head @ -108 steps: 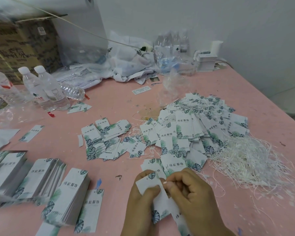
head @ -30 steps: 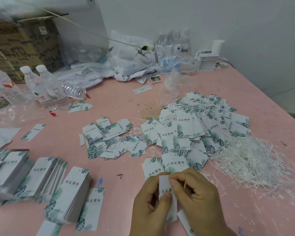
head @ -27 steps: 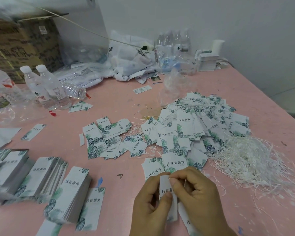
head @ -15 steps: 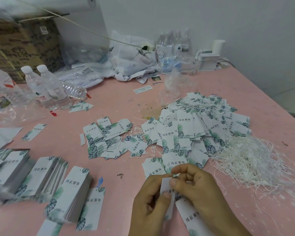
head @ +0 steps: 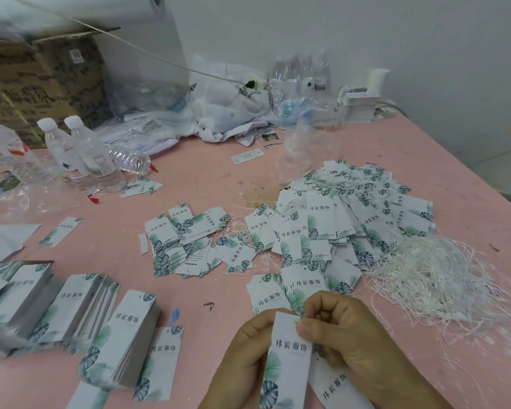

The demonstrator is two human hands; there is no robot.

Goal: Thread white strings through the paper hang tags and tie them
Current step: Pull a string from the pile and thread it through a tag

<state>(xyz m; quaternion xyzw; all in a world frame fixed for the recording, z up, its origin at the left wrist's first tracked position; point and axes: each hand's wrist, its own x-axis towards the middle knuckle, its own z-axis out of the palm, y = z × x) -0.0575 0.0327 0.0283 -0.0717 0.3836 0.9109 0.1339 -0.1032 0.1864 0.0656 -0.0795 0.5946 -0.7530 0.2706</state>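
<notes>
At the bottom centre of the frame a hang tag with black characters and green leaf print stands upright, face to the camera. The left hand holds it from behind and along its left edge. The right hand has its fingers curled, thumb and forefinger pinching at the tag's top right corner, where a short bit of white string shows. Half a second ago the tag was turned edge-on and mostly hidden between the hands; now its printed face is fully visible. A second tag lies under the right hand, further toward the lower edge than before.

Just above the hands lie two loose tags, and beyond them a big heap of strung tags fills the centre right. A tangle of loose white strings lies at the right, unchanged. A smaller scatter of tags sits mid-frame. Stacks of unstrung tags line the lower left of the pink table. Water bottles stand at the upper left, in front of a cardboard box.
</notes>
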